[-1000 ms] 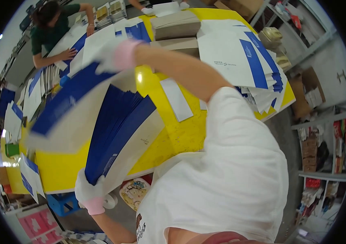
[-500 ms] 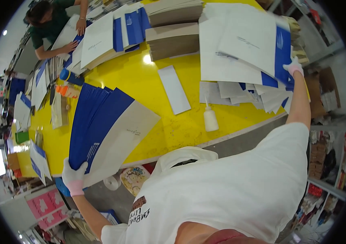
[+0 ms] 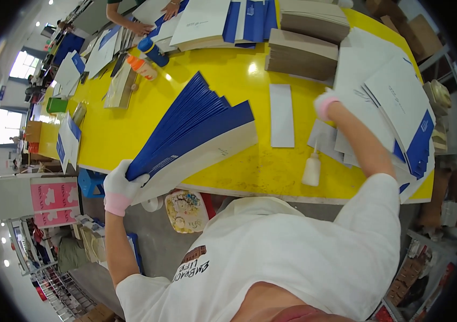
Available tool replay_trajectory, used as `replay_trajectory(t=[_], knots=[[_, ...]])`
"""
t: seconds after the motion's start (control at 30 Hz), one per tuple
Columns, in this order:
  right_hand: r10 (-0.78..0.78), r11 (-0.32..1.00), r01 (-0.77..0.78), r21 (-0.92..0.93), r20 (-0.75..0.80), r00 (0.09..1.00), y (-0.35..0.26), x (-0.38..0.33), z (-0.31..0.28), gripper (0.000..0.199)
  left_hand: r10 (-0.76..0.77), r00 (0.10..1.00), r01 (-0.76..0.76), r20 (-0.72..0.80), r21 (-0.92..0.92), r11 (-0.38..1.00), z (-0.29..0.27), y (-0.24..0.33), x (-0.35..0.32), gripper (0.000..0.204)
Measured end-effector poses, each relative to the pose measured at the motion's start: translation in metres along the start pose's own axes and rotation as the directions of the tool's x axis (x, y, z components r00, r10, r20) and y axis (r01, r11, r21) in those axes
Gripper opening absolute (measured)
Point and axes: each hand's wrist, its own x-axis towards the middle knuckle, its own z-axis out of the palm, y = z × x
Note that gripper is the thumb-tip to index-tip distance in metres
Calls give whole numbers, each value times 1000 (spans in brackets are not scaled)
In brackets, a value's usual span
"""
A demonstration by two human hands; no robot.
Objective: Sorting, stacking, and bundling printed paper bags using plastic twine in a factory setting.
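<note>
My left hand (image 3: 124, 185), in a white glove with a pink cuff, grips the lower left corner of a fanned stack of blue-and-white printed sheets (image 3: 201, 137). The stack is tilted, its blue edges spread apart. My right hand (image 3: 327, 103), gloved the same way, is over the table between a narrow white card strip (image 3: 282, 115) and a pile of blue-and-white printed sheets (image 3: 400, 99). Its fingers are mostly hidden. A white squeeze bottle with a thin nozzle (image 3: 311, 170) stands nearer to me than that hand.
Grey-brown board stacks (image 3: 301, 56) stand at the back of the yellow table (image 3: 218, 180). An orange-capped bottle (image 3: 141, 67) and a blue bottle (image 3: 153, 51) are at the left. Another person's hands (image 3: 170, 9) rest on sheets at the far side.
My right hand has left the right edge of the printed pile and moved left, toward the white strip. The view has shifted; my left hand still holds the fanned stack.
</note>
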Motion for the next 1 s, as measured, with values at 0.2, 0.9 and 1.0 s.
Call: replay_trajectory(t=[0.2, 0.9, 1.0], knots=[[110, 987, -97, 127, -102, 989, 4, -81, 8, 26, 257, 953, -231, 162, -163, 959, -27, -10, 72, 30], [319, 560, 223, 798, -456, 831, -319, -67, 50, 51, 159, 958, -263, -240, -506, 821, 279, -16, 168, 33], [333, 652, 294, 699, -613, 717, -317, -50, 85, 50, 120, 962, -232, -246, -502, 833, 275, -44, 28, 29]])
